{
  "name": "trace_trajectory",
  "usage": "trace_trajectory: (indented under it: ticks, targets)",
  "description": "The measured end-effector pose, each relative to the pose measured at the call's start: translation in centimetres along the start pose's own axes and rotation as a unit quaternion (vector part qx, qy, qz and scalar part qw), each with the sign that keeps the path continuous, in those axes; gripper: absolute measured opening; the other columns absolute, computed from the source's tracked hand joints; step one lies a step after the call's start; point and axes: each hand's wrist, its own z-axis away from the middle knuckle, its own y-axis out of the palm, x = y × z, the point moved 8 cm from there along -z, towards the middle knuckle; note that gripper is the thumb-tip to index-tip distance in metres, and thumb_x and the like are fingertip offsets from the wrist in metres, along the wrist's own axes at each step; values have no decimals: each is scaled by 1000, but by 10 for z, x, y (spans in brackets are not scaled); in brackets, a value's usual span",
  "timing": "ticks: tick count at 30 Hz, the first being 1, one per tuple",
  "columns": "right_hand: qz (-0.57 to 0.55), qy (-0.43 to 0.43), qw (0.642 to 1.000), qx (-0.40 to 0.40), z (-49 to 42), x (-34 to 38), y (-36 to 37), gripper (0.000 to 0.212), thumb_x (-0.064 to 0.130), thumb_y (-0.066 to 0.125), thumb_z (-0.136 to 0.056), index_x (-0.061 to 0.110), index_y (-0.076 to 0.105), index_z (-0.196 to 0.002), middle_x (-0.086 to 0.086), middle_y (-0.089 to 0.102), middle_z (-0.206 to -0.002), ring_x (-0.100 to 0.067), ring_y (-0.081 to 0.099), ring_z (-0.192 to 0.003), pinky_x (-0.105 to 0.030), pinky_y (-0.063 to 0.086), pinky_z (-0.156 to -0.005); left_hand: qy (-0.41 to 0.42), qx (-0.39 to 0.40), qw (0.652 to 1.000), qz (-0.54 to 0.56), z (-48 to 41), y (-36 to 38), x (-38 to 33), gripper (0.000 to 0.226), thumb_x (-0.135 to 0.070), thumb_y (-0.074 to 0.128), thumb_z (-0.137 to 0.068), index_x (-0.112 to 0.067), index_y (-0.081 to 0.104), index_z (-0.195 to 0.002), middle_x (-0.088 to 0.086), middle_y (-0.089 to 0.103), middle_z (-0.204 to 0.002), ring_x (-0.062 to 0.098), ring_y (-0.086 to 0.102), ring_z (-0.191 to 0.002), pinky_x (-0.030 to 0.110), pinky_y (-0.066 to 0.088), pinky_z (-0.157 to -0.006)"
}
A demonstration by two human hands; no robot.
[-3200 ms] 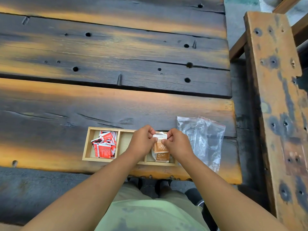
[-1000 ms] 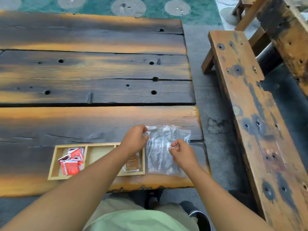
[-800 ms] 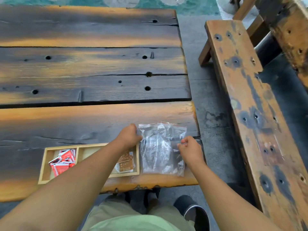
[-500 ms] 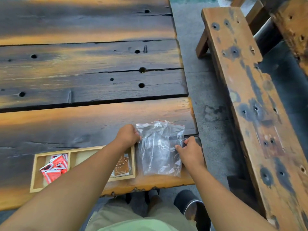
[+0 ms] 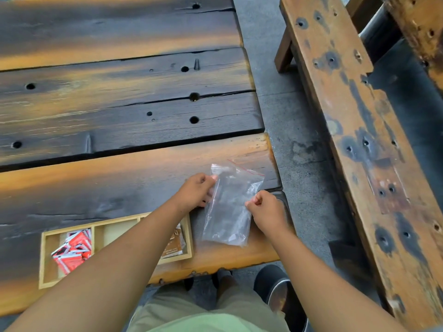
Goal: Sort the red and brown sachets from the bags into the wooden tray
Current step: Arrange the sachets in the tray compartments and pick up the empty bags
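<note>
A little while ago both your hands held a bag with brown sachets over the tray. Now your left hand [image 5: 195, 190] and your right hand [image 5: 266, 209] are on the clear bag [image 5: 229, 216], which lies on the bench [image 5: 119, 178] just right of the tray [image 5: 43, 259]. Your left hand pinches the bag's top left corner. Your right hand pinches its right edge, with the fingers curled in. The bag is more tilted than a moment ago, with its top leaning to the right. I cannot tell if anything is inside it. The brown sachets [image 5: 173, 245] now lie in the tray's right box, and your left arm covers part of them. The red sachets [image 5: 73, 250] are in a heap in the left box, as before. The tray sits near the front edge of the bench. To the right, across a strip of grey floor [image 5: 287, 116], stands a long wooden seat [image 5: 359, 140] with dark spots. Below the bench edge you can see your lap and one dark shoe [image 5: 278, 288].
</note>
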Motion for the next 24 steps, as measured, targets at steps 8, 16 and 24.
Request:
trace_trajectory:
  ticks: [8, 16, 24]
  targets:
    - [-90, 37, 995, -7, -2, -9, 5, 28, 11, 70, -83, 18, 48, -70, 3, 53, -69, -15, 48, -63, -31, 40, -61, 11, 17, 1000, 2, 11, 11, 5, 44, -53, 65, -88, -13, 67, -107, 16, 72, -103, 30, 71, -95, 43, 57, -84]
    - [-294, 109, 950, 1, 27, -24, -3, 29, 9, 70, -88, 10, 54, -111, -5, 59, -93, -15, 58, -80, -26, 47, -70, 18, 6, 998, 63, 21, 15, 4, 13, 0, 63, -92, -1, 63, -105, 10, 67, -87, 20, 63, -73, 23, 50, -57]
    - [-396, 174, 902, -10, 105, -61, 5, 17, 7, 65, -92, 0, 65, -107, -19, 71, -104, -32, 69, -91, -52, 56, -87, 36, 139, 984, 110, 44, 49, -1, 21, 3, 60, -91, -9, 64, -107, 14, 75, -97, 26, 74, -77, 37, 60, -68]
